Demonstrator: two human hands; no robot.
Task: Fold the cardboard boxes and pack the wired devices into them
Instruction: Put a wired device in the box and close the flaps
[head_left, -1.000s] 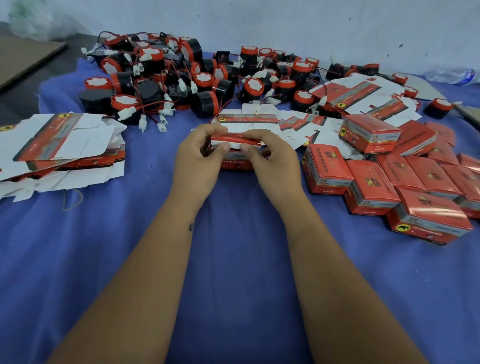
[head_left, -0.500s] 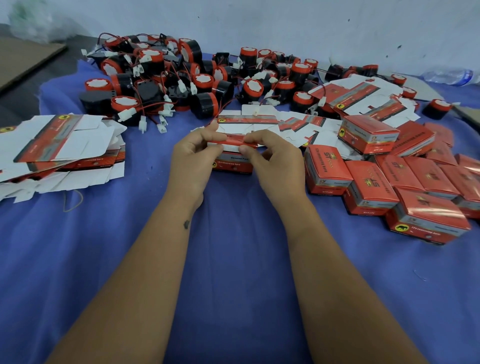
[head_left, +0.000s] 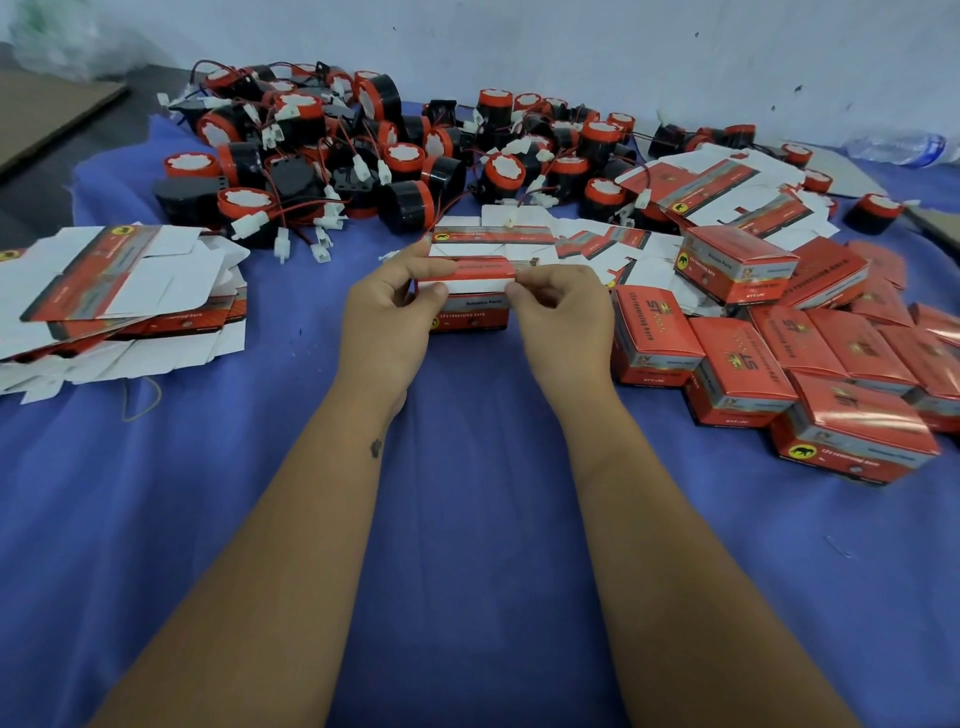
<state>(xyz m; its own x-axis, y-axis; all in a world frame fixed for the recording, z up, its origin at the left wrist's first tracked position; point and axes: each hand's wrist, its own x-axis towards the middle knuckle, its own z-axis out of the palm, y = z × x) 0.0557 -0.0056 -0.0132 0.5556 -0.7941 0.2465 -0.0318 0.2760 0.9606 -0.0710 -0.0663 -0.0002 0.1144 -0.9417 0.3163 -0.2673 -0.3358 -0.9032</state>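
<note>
Cardboard box sits mid-cloth, its lid flap raised. Flat blanks lie far left; the left hand pinches the flap's left end, the right hand its right; finished boxes crowd right.

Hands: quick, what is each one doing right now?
Left hand: pinches the lid flap of the small red cardboard box.
Right hand: pinches the same flap's other end.
</note>
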